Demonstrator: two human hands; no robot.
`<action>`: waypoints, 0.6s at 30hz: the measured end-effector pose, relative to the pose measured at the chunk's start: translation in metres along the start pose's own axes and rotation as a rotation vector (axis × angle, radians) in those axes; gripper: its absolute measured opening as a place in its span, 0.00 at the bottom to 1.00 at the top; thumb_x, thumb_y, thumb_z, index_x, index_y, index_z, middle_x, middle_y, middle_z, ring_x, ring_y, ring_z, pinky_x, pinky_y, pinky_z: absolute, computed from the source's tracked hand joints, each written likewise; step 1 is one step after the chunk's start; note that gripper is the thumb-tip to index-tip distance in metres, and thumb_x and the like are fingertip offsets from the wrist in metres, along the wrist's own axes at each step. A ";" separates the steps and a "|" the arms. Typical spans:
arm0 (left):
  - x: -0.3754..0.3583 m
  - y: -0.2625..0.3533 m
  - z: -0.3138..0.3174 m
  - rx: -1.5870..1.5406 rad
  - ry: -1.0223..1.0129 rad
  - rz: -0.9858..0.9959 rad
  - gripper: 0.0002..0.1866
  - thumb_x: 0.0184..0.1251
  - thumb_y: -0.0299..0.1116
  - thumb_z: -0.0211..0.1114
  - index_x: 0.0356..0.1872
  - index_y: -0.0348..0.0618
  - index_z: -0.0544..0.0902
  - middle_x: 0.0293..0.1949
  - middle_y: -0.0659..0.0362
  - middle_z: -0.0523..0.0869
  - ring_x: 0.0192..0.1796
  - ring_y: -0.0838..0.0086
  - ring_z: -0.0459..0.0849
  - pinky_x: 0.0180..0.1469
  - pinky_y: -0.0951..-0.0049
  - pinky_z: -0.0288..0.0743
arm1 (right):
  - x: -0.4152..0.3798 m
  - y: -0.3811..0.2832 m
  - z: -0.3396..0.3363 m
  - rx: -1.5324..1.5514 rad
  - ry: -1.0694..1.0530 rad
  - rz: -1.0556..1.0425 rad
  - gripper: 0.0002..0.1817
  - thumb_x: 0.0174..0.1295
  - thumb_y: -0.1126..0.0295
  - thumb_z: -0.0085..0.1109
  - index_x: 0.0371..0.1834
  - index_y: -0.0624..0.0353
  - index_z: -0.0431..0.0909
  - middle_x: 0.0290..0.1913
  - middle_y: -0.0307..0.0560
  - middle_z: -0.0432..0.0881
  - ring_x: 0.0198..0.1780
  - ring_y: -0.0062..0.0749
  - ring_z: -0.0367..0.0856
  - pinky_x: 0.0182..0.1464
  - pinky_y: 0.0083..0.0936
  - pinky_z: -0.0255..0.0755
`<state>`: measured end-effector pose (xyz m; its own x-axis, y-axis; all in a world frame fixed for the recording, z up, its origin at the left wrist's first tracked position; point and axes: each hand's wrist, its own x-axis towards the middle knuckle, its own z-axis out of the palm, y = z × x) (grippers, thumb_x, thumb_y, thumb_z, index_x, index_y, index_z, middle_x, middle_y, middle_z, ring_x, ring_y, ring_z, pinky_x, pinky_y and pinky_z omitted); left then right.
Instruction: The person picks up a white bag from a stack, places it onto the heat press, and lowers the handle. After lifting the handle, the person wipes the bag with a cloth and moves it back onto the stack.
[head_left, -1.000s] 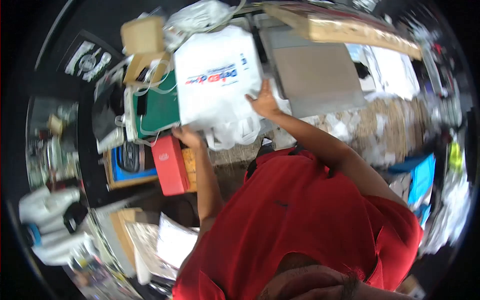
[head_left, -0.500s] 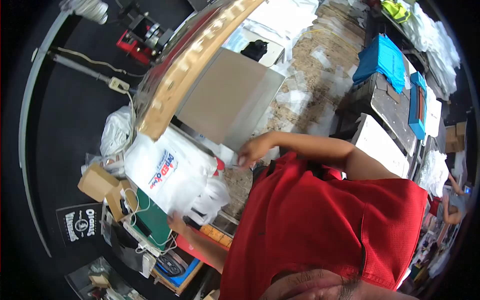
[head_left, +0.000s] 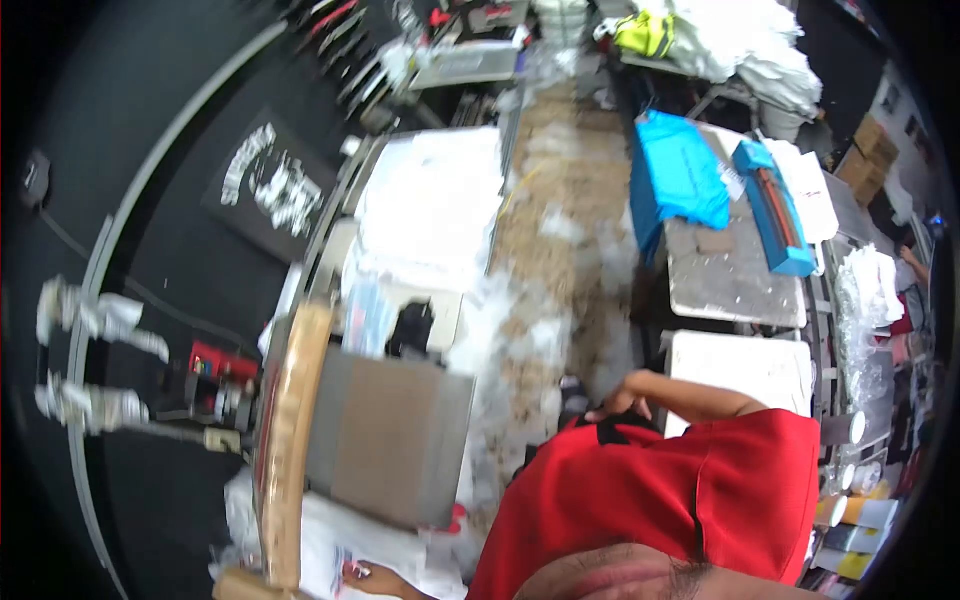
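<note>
My left hand rests at the bottom of the view on a white printed plastic bag. Blur hides whether its fingers grip the bag. Near my waist is my right hand, its fingers loosely bent and apart beside black cloth; I see nothing held in it. Above the bag is a grey board with a brown panel. Beside the board runs a tall, tape-wrapped cardboard edge. A small red item shows by the board's lower corner.
White sheets cover a table ahead, with a black object nearer. A worn floor strip runs between the tables. On the right are a blue cloth, a blue box and a white board. Another person's arm shows far right.
My view has swung up along the aisle. My right hand has drawn back from the board's corner to my waist. My left hand has shifted from the bag's edge onto its printed area.
</note>
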<state>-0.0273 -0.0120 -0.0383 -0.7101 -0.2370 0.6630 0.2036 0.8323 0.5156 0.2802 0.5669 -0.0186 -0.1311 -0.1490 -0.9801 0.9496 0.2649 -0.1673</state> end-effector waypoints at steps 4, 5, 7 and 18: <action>-0.053 0.247 0.110 -0.518 -0.624 -0.015 0.12 0.66 0.23 0.64 0.50 0.34 0.80 0.43 0.52 0.84 0.44 0.65 0.82 0.50 0.68 0.76 | -0.012 0.029 -0.075 0.076 -0.176 -0.079 0.52 0.57 0.21 0.42 0.75 0.47 0.63 0.72 0.52 0.68 0.66 0.54 0.74 0.56 0.60 0.77; -0.066 0.302 0.134 -0.654 -0.714 0.036 0.10 0.67 0.24 0.65 0.48 0.34 0.81 0.42 0.52 0.85 0.44 0.68 0.83 0.50 0.70 0.76 | -0.018 0.035 -0.083 0.077 -0.125 -0.073 0.51 0.58 0.21 0.42 0.75 0.47 0.63 0.71 0.53 0.68 0.65 0.54 0.75 0.56 0.60 0.78; -0.080 0.374 0.182 -0.823 -1.037 0.113 0.09 0.69 0.24 0.64 0.47 0.33 0.81 0.41 0.54 0.86 0.43 0.74 0.84 0.48 0.75 0.77 | -0.022 0.047 -0.096 0.060 -0.049 -0.050 0.49 0.59 0.23 0.42 0.75 0.46 0.63 0.69 0.53 0.71 0.64 0.53 0.76 0.54 0.59 0.80; -0.117 0.555 0.434 -0.614 -1.364 0.434 0.16 0.59 0.35 0.72 0.46 0.36 0.85 0.41 0.48 0.87 0.46 0.63 0.85 0.49 0.66 0.77 | -0.045 0.102 -0.116 0.225 0.052 -0.094 0.38 0.69 0.35 0.40 0.65 0.55 0.75 0.56 0.58 0.82 0.47 0.51 0.87 0.46 0.46 0.84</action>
<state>-0.1238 0.6952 -0.0651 -0.5093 0.8605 0.0136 0.5408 0.3077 0.7828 0.3497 0.7108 -0.0042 -0.2311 -0.1119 -0.9665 0.9712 0.0328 -0.2360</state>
